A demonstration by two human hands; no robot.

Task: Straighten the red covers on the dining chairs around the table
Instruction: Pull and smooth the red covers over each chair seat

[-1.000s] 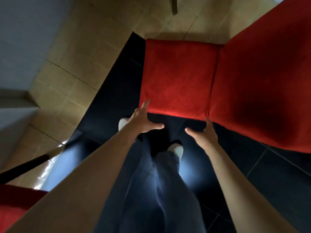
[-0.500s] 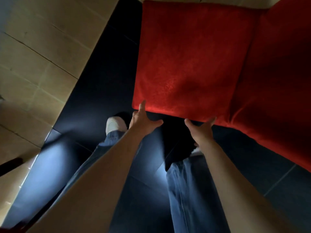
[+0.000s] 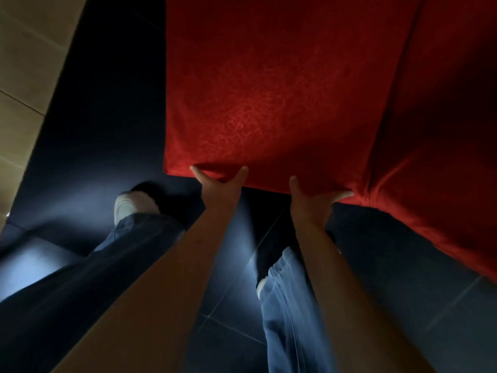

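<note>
Two bare forearms reach forward over blue jeans [image 3: 290, 305] and a dark tiled floor [image 3: 403, 278]. A white shoe [image 3: 131, 207] sits at left on the dark tiles. Left hand [image 3: 219, 188] grips the near front edge of the red seat cover [image 3: 269, 103], thumb and forefinger spread on top, other fingers hidden under the edge. Right hand [image 3: 313, 199] holds the same edge further right (near the seat's corner fold), thumb up, fingers tucked below. The cover lies over the seat cushion, filling the upper middle; the red chair back cover [image 3: 443, 130] drapes at right. Beige floor tiles [image 3: 24, 76] far left.
</note>
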